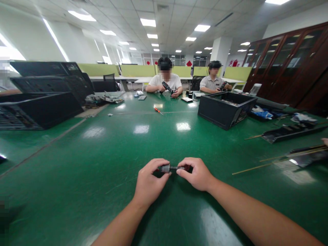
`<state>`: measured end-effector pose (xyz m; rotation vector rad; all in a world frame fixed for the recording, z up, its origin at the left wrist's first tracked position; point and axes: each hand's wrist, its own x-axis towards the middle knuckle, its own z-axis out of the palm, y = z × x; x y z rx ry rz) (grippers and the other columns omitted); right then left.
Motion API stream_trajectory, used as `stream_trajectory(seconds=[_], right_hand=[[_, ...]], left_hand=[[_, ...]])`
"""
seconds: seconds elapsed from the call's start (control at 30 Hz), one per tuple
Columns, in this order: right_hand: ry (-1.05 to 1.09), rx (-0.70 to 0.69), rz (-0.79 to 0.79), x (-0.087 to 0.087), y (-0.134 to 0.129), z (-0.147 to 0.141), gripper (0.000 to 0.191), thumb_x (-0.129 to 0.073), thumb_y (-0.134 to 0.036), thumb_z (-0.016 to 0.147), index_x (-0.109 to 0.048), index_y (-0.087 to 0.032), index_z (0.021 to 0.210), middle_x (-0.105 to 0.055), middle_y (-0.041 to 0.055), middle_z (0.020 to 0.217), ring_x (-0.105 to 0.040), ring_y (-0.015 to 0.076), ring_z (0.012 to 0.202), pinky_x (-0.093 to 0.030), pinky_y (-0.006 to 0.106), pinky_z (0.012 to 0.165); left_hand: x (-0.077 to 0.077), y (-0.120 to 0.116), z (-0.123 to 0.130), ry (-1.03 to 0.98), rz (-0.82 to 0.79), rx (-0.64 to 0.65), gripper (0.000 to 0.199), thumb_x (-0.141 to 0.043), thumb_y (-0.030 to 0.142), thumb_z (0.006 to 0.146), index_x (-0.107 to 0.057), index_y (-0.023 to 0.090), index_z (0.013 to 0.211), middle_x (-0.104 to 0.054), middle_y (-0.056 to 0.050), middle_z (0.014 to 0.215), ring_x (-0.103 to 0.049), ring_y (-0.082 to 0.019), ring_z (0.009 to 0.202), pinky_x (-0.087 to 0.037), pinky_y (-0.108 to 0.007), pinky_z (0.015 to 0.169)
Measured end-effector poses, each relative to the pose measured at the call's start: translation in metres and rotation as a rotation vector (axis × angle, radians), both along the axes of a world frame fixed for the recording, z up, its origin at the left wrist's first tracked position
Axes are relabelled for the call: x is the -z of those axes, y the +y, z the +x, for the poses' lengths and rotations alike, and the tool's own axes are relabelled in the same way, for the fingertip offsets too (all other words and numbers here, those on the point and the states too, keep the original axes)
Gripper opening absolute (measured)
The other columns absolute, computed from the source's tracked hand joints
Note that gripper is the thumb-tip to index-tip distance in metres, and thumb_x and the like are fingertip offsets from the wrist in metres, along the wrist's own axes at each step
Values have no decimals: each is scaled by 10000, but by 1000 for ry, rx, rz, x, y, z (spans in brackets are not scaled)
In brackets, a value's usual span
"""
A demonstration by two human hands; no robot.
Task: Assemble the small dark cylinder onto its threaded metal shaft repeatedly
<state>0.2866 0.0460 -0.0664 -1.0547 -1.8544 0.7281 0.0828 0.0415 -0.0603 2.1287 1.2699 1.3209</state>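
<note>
My left hand (150, 181) pinches a short grey metal cylinder (165, 168) between thumb and fingers. From its right side a thin dark shaft (174, 168) runs across to my right hand (196, 173), which is closed around the shaft's other end. A dark reddish piece (189, 168) shows partly inside the right fingers. Whether cylinder, shaft and reddish piece are one tool or separate parts, I cannot tell. Both hands are just above the green table (110, 171), close together and level.
An orange-handled screwdriver (158, 110) lies farther back. A black computer case (217, 111) stands at back right, larger dark cases (46, 109) at left. Metal strips (287, 133) and thin yellow rods (253, 168) lie at right. Two people across the table hold power drills (166, 86).
</note>
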Motion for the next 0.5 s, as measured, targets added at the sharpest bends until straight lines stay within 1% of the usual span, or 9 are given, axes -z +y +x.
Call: stream_trajectory(seconds=[0.23,0.5], right_hand=[[1,10,-1,1,1,0,70,-681,-236,800,-728,-185,786,-656,8,689,-565,141,630,-411,249,607],[-3,49,7,0,0,0,70,-676,-238,798,-721,-188,780,-649,8,678,-564,144,624,-412,251,605]], left_hand=[[-3,-1,0,3,15,-13,210,-694,174,754,-704,227,957,-702,-38,997,-650,-184,899,-530,-303,780],[-2,0,0,7,21,-24,236,-706,152,752,-693,250,966,-697,-4,1000,-647,-166,912,-515,-276,792]])
